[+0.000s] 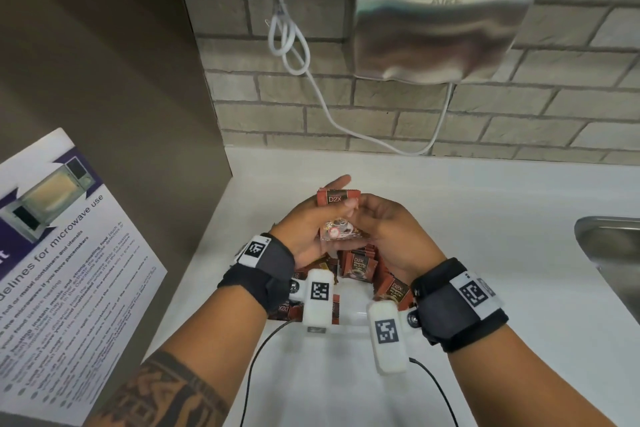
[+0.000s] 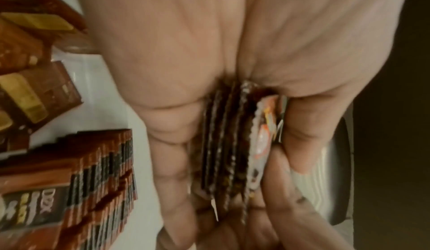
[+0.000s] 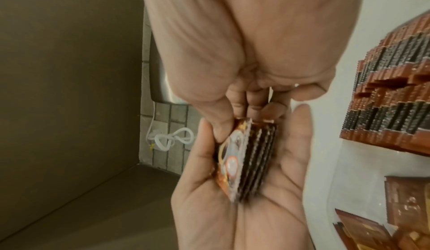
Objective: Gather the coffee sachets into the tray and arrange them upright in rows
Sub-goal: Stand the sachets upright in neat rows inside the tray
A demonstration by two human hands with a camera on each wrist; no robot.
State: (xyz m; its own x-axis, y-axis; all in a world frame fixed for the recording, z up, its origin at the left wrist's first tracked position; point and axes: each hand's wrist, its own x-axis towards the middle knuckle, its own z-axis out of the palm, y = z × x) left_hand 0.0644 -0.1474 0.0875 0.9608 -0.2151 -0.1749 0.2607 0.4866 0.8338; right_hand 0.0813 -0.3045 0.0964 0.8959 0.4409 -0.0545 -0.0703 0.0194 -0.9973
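While a small stack of coffee sachets (image 1: 337,215) was squared between the left hand (image 1: 313,229) and the right hand (image 1: 388,232) above the tray (image 1: 349,317), the step was judged to be aligning. From the left wrist, the stack (image 2: 232,143) was seen clasped by both hands, upright rows (image 2: 102,180) standing nearby. From the right wrist, the left palm lay flat under it, the right thumb (image 3: 221,125) and fingers pinching. Next, upright insertion beside the rows seemed needed.
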